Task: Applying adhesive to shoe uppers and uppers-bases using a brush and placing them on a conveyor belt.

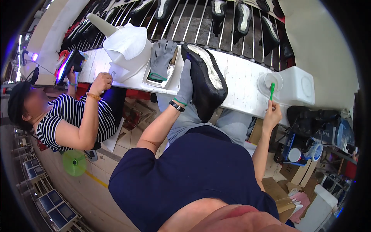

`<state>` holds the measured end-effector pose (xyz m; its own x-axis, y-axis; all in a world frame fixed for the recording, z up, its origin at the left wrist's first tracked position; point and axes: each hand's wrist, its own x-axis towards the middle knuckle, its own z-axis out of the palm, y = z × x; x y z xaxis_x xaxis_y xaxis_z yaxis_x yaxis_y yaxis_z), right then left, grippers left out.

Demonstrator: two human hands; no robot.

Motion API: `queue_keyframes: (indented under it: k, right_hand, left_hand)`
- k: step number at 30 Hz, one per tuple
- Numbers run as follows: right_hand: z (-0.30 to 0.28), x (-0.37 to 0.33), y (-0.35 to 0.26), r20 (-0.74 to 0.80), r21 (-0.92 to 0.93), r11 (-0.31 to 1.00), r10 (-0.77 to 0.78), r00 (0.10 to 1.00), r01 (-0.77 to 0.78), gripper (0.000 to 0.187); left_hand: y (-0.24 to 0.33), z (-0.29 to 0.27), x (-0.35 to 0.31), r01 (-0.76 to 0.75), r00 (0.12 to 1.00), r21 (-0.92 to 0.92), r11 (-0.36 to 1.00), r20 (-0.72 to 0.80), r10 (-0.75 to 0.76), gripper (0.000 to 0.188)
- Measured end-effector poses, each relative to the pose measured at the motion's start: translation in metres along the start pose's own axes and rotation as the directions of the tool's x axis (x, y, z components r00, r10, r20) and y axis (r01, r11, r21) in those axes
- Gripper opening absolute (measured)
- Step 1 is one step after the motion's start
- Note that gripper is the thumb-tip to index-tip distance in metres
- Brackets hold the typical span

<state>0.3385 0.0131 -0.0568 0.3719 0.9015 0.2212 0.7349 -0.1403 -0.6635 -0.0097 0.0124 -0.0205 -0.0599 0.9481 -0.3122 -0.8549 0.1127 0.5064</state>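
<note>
Bright even light, sharp centre; fisheye bending, dark vignette at rim

Hidden parts at the worktop

The shoe (205,83) covers the gloved left hand's (185,83) fingers; the brush (272,91) tip blurs inside the dish (270,82); shoes on the rack (216,19) are cut off.

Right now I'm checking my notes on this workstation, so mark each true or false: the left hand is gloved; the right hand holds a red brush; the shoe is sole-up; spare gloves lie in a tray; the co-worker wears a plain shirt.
1. The left hand is gloved: true, in grey.
2. The right hand holds a red brush: false, the brush is green.
3. The shoe is sole-up: true.
4. Spare gloves lie in a tray: true.
5. The co-worker wears a plain shirt: false, it is striped.
</note>
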Motion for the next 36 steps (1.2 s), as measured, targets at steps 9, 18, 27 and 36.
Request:
queue_keyframes:
  k: [9,18,27,36]
  right_hand:
    - [-0.001,-0.031,-0.047,0.127,0.292,0.904,-0.359,0.925,0.311,0.055]
    - [0.049,-0.09,-0.135,0.826,0.563,0.086,-0.074,0.558,-0.822,0.064]
    - [0.104,-0.005,-0.224,0.675,0.737,0.183,-0.212,0.706,-0.65,0.058]
    - [0.322,0.1,-0.363,0.341,0.85,0.48,-0.182,0.922,-0.219,0.047]
  left_hand:
    - [-0.006,-0.028,0.011,-0.303,0.943,0.457,0.836,0.015,0.333,0.053]
    - [-0.009,-0.025,-0.031,-0.351,0.902,0.859,0.373,0.204,0.381,0.054]
    - [0.002,-0.079,-0.015,-0.327,0.89,0.938,0.117,0.263,0.373,0.028]
    - [-0.009,-0.078,-0.014,-0.539,0.648,0.82,-0.191,0.549,0.528,0.012]
